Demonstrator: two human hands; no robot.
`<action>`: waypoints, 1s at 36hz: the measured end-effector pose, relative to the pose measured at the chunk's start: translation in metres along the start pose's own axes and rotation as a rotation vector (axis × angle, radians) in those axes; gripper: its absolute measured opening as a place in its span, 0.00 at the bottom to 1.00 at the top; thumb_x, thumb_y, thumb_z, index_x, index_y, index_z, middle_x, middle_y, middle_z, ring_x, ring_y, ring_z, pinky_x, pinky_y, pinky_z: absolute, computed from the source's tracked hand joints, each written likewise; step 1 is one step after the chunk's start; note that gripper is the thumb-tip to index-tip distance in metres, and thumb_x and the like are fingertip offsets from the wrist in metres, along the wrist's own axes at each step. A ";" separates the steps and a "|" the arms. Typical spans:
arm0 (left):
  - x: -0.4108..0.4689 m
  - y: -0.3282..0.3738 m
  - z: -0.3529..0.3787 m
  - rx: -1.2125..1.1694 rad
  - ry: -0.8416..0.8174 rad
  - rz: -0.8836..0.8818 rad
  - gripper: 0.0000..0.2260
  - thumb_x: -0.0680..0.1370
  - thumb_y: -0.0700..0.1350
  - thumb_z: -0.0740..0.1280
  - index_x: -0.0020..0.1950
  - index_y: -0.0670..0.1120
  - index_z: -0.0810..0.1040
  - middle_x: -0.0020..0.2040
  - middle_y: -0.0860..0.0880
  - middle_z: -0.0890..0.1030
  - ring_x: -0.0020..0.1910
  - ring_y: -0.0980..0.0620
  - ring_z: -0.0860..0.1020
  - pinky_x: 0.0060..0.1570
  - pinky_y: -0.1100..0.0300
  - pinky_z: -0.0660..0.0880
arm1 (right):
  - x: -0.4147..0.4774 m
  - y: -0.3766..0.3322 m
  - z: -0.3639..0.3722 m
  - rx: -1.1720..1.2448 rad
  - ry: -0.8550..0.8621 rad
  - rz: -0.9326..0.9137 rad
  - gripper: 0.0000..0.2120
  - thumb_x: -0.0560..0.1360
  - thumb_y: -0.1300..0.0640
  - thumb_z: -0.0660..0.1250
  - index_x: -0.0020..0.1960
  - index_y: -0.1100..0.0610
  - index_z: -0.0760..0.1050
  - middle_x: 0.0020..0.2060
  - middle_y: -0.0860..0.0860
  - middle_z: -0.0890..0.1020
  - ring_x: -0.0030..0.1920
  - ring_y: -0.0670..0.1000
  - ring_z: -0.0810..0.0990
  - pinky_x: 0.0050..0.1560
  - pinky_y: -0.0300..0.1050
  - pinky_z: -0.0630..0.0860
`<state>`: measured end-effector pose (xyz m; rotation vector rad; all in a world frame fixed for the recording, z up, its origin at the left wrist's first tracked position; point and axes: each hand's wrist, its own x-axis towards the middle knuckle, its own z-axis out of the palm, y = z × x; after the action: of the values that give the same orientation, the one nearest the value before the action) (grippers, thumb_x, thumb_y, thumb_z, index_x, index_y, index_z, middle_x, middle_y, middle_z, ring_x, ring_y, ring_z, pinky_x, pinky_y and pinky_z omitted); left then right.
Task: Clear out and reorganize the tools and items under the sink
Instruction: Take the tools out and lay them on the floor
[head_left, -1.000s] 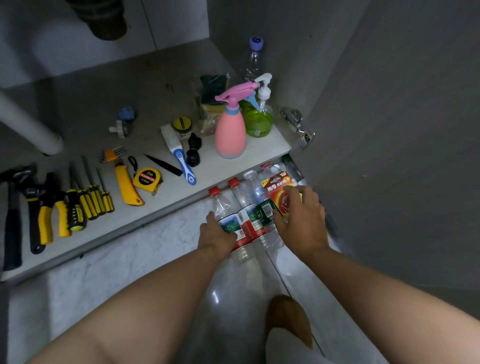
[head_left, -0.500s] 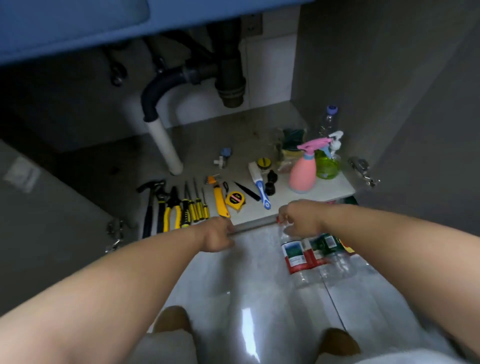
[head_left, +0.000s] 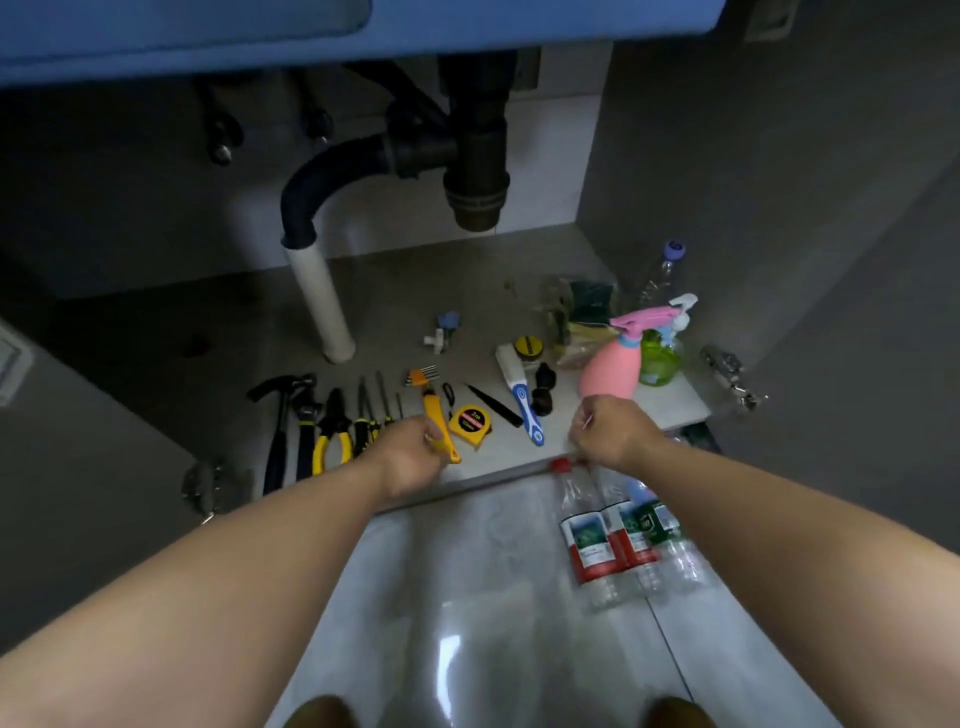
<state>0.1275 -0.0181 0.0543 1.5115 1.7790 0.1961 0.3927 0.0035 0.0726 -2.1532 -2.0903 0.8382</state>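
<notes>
1. Nearest, on the tiled floor (head_left: 467, 597): the water bottles (head_left: 613, 540) lie side by side with their necks toward the cabinet. They lie just before the right part of the front edge of the cabinet floor (head_left: 415, 291).
2. Right hand (head_left: 615, 436): over that front edge, above the bottle tops, fingers curled. We cannot tell whether it grips anything.
3. Left hand (head_left: 410, 454): at the middle of the front edge, fingers curled over the near end of the yellow utility knife (head_left: 434, 410). Gripping or only touching: we cannot tell (blur).
4. Row along the front edge, left to right: hammer (head_left: 280, 415), pliers (head_left: 332, 436), screwdrivers (head_left: 369, 410), the knife, tape measure (head_left: 470, 421), brush (head_left: 522, 395).
5. Front right corner: pink spray bottle (head_left: 610, 364) upright, green pump bottle (head_left: 660, 358) just beside it. A clear bottle (head_left: 662, 270) stands farther back along the right edge.
6. Rear: white pipe (head_left: 322, 306) stands on the cabinet floor, with the dark drain trap (head_left: 475, 171) above.
</notes>
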 end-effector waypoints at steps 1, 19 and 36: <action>0.005 0.003 0.003 -0.028 -0.009 -0.005 0.03 0.79 0.41 0.68 0.51 0.48 0.76 0.53 0.44 0.79 0.51 0.46 0.78 0.50 0.60 0.74 | 0.003 0.005 0.002 0.000 -0.006 0.013 0.05 0.76 0.55 0.64 0.47 0.55 0.76 0.48 0.57 0.81 0.47 0.57 0.77 0.47 0.44 0.74; 0.027 -0.140 -0.021 -0.010 0.367 -0.609 0.37 0.76 0.46 0.68 0.81 0.53 0.52 0.74 0.37 0.65 0.73 0.35 0.65 0.71 0.45 0.66 | 0.034 -0.176 0.141 0.238 -0.286 -0.390 0.07 0.75 0.59 0.65 0.49 0.56 0.81 0.45 0.51 0.83 0.50 0.53 0.80 0.51 0.46 0.79; 0.038 -0.157 -0.027 -0.492 0.399 -0.697 0.20 0.79 0.36 0.60 0.71 0.36 0.67 0.63 0.40 0.74 0.59 0.40 0.75 0.54 0.54 0.73 | 0.037 -0.164 0.160 0.319 -0.337 -0.332 0.07 0.75 0.59 0.64 0.48 0.57 0.82 0.47 0.49 0.83 0.49 0.49 0.80 0.45 0.40 0.77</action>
<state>-0.0108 -0.0189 -0.0335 0.4801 2.2473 0.5574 0.1779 -0.0005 -0.0147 -1.5382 -2.1778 1.4482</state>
